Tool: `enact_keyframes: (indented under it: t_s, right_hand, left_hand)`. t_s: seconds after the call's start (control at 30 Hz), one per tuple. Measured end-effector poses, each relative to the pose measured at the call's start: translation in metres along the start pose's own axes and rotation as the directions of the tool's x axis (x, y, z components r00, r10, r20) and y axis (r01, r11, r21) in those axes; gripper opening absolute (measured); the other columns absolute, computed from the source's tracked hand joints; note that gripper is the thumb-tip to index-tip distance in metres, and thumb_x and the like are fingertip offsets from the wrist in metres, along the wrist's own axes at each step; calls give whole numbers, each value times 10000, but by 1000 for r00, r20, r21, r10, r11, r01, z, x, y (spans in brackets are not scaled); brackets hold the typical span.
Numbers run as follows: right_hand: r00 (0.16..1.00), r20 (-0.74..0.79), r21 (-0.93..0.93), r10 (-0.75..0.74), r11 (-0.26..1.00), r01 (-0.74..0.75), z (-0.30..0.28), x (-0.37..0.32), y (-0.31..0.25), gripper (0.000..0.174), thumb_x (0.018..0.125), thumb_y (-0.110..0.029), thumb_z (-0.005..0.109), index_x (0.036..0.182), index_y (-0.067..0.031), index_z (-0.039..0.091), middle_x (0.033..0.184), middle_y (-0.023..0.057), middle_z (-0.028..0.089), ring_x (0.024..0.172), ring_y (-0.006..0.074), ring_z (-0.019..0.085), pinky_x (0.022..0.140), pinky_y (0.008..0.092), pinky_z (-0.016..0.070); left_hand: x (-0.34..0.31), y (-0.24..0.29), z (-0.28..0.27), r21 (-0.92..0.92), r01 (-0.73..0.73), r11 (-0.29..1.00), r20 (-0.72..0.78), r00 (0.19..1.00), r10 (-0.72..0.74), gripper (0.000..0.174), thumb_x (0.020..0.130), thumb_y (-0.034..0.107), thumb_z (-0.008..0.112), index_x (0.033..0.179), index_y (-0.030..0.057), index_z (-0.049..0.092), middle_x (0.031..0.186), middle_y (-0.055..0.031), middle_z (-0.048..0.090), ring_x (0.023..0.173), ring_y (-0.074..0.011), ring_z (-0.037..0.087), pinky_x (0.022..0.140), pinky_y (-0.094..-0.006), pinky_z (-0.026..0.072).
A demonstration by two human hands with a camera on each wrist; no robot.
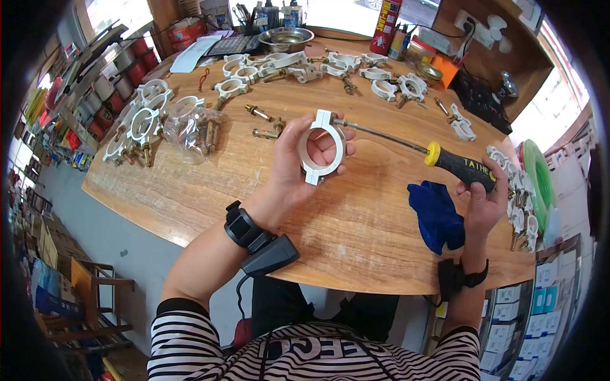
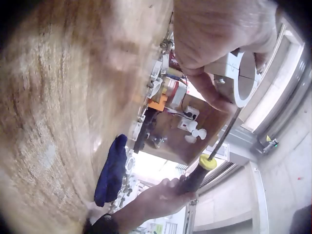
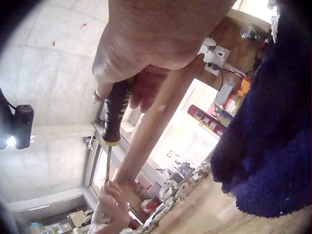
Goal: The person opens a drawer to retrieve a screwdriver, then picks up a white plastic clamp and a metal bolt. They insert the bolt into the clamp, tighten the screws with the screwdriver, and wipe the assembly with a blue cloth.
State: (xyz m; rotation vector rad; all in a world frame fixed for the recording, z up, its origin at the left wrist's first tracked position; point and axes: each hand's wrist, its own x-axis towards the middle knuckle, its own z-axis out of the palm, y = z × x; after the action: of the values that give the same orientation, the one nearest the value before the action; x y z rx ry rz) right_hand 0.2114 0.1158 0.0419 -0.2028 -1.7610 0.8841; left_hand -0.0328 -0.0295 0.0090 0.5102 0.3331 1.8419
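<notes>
My left hand (image 1: 305,159) grips a white ring-shaped pipe clamp (image 1: 321,147) above the wooden table (image 1: 190,190), fingers curled round its rim. My right hand (image 1: 480,197) grips the black and yellow handle of a long screwdriver (image 1: 460,166). Its thin shaft (image 1: 381,134) reaches left to a bolt at the clamp's top lug. In the left wrist view the clamp (image 2: 241,78) sits under my fingers and the screwdriver (image 2: 202,168) runs down to my right hand. The right wrist view shows the handle (image 3: 114,114) in my curled fingers.
Several white clamps (image 1: 143,120) and brass bolts (image 1: 257,113) lie at the table's left and far side. A clear plastic bag (image 1: 190,130) sits beside them. A blue cloth (image 1: 437,216) lies near my right hand. A steel bowl (image 1: 286,38) and red spray can (image 1: 386,25) stand at the back.
</notes>
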Motion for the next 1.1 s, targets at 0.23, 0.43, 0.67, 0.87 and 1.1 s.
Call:
enact_keyframes:
  t_s: [0.23, 0.43, 0.67, 0.87, 1.1]
  right_hand:
    - [986, 11, 29, 169, 985, -169, 5, 3, -3, 311, 810, -137, 545, 1035, 42, 428, 662, 101, 524, 519, 120, 504, 464, 203, 420]
    - [983, -33, 45, 180, 983, -179, 1, 5, -2, 284, 830, -143, 511, 1030, 41, 428, 701, 115, 525, 502, 113, 493, 443, 191, 406]
    - [998, -56, 25, 22, 999, -21, 23, 8, -2, 292, 849, -157, 463, 1062, 29, 395, 674, 79, 496, 469, 88, 440, 409, 177, 343]
    - [916, 105, 62, 387, 917, -394, -1, 2, -5, 371, 796, -104, 524, 1098, 24, 351, 799, 102, 500, 551, 96, 457, 459, 192, 370]
    - [990, 14, 94, 139, 986, -139, 12, 1, -9, 284, 798, -59, 503, 1045, 16, 386, 751, 88, 492, 510, 99, 443, 441, 185, 354]
  left_hand:
    - [1, -1, 0, 6, 28, 1000, -2, 1000, -28, 404, 812, 358, 419, 1044, 31, 471, 905, -143, 575, 758, -230, 592, 536, -306, 514]
    - [2, -4, -3, 29, 33, 999, -42, 999, -31, 390, 813, 357, 422, 1026, 36, 483, 897, -132, 581, 756, -226, 594, 537, -305, 512]
    - [2, -4, -4, -44, 37, 998, -42, 998, -38, 364, 817, 348, 417, 1013, 50, 490, 912, -127, 582, 757, -217, 592, 541, -303, 510]
    - [1, -5, 0, 7, 40, 999, -191, 981, -38, 337, 823, 339, 426, 1028, 76, 478, 879, -96, 572, 744, -194, 566, 513, -278, 487]
    - [1, -8, -1, 20, 69, 997, -224, 973, -63, 323, 826, 335, 420, 1011, 76, 475, 877, -97, 569, 741, -191, 566, 493, -267, 488]
